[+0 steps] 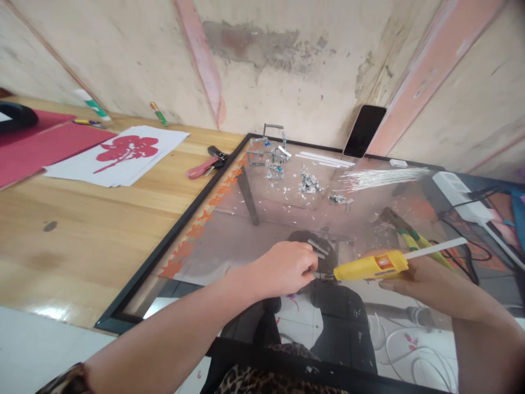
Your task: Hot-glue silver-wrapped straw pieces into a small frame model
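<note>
My right hand is closed around a yellow hot glue gun, with a white glue stick poking out of its rear. The gun's nozzle points left, close to the fingertips of my left hand. Those fingers are pinched together at a small grey, strip-like piece, partly hidden by the hand. Both hands are over a glass tabletop with a black frame. Farther back on the glass stand small grey wire-like frames with blue bits.
Silvery scraps, white sticks and a bundle of thin wires lie on the glass. Green-and-yellow-handled pliers and a white power strip are right. A phone leans on the wall; keys lie left.
</note>
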### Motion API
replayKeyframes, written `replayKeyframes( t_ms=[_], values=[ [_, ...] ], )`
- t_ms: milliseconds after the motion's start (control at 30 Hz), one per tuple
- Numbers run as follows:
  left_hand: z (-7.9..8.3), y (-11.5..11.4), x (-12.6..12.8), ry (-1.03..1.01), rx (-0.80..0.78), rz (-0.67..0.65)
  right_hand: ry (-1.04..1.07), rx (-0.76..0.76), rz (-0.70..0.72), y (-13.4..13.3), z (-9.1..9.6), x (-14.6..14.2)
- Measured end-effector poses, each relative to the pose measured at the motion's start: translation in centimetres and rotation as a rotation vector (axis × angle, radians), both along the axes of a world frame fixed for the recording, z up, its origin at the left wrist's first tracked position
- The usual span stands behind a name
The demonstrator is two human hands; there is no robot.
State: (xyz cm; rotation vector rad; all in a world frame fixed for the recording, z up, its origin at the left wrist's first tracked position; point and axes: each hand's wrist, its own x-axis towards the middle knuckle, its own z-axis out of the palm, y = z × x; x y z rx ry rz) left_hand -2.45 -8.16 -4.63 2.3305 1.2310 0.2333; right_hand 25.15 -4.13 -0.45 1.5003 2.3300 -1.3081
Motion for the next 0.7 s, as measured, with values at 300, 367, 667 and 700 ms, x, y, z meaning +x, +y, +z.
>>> replayKeyframes(
  t_ms=[300,367,667,700],
  values=[
    [-0.33,-0.03,0.05,-0.013,0.021,0.005,0.054,-0.002,0.041,-0.01,-0.18,-0.75],
    [-0.37,-0.02,0.05,-0.013,0.028,0.003,0.034,0.026,0.055,-0.08,-0.17,-0.80],
    [-0.38,0.05,0.01,-0.013,0.019,0.001,-0.001,0.064,0.054,-0.34,-0.22,-0.99],
    [-0.39,0.04,0.02,-0.014,0.021,0.001,-0.007,0.061,0.055,-0.35,-0.24,-0.99]
  ],
)
